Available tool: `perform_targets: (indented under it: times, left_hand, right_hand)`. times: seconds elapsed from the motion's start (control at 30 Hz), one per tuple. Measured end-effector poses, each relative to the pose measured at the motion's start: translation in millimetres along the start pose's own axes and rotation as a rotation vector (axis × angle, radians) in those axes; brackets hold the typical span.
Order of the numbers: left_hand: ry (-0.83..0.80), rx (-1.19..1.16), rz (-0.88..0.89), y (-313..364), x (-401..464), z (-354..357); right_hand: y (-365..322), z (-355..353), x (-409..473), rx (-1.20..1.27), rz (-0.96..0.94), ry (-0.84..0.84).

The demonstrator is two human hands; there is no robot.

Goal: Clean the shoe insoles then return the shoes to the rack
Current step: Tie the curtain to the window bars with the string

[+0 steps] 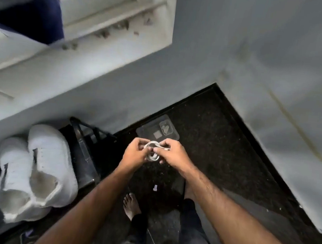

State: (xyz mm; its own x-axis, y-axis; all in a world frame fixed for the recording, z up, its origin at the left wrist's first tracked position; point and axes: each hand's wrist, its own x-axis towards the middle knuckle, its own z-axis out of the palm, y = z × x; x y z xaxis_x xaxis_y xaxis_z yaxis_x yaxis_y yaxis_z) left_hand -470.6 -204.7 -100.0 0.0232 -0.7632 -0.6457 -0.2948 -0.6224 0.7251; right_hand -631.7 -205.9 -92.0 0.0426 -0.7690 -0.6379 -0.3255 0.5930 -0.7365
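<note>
Two white shoes [37,170] stand side by side on a dark surface at the lower left, openings toward me, their pale insoles showing inside. In the middle of the view, my left hand [136,152] and my right hand [174,153] together hold a small coil of white cable [153,150] above the dark speckled floor. Fingers of both hands pinch the coil. Whether the surface under the shoes is a rack is not clear.
A clear plastic packet [158,130] lies on the floor just beyond my hands. A dark frame or stand [88,146] sits right of the shoes. Pale walls close the corner; a window sill [115,19] is at upper left. My bare feet [132,205] stand below.
</note>
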Motion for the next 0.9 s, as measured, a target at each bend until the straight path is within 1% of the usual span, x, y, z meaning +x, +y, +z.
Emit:
perform_targets:
  times: [0.1,0.23,0.3,0.37,0.43,0.53,0.63,0.8,0.9]
  left_hand:
    - [0.055,-0.073,-0.105,-46.9,69.4,26.7]
    - [0.13,-0.079,-0.118,-100.3,154.1,63.2]
    - [0.169,-0.047,-0.129,-129.6,195.5,75.7]
    - [0.187,0.033,-0.119,-163.6,236.8,80.0]
    - [0.188,0.099,-0.105,-198.2,275.0,80.3]
    - [0.198,0.13,-0.121,-235.1,322.6,76.5]
    - [0.23,0.134,-0.141,-268.1,361.7,67.1]
    - [0.285,-0.025,-0.164,-301.5,410.4,66.0]
    - [0.26,-0.067,-0.164,-309.0,429.9,68.4]
  right_hand:
    - [53.8,9.9,77.2,0.017,0.014,-0.045]
    - [127.0,29.5,183.4,-0.007,0.01,-0.05]
    - [162.6,43.2,230.3,-0.039,0.006,-0.044]
    - [192.1,56.4,271.9,-0.066,0.003,-0.056]
    - [217.3,71.4,309.2,-0.038,0.0,-0.052]
    - [246.8,96.2,356.7,0.02,0.017,-0.046]
    - [272.2,125.6,399.5,-0.045,0.001,-0.052]
    - [305.8,161.4,447.8,-0.032,0.054,-0.028]
    - [308.7,169.8,462.1,0.048,0.108,-0.018]
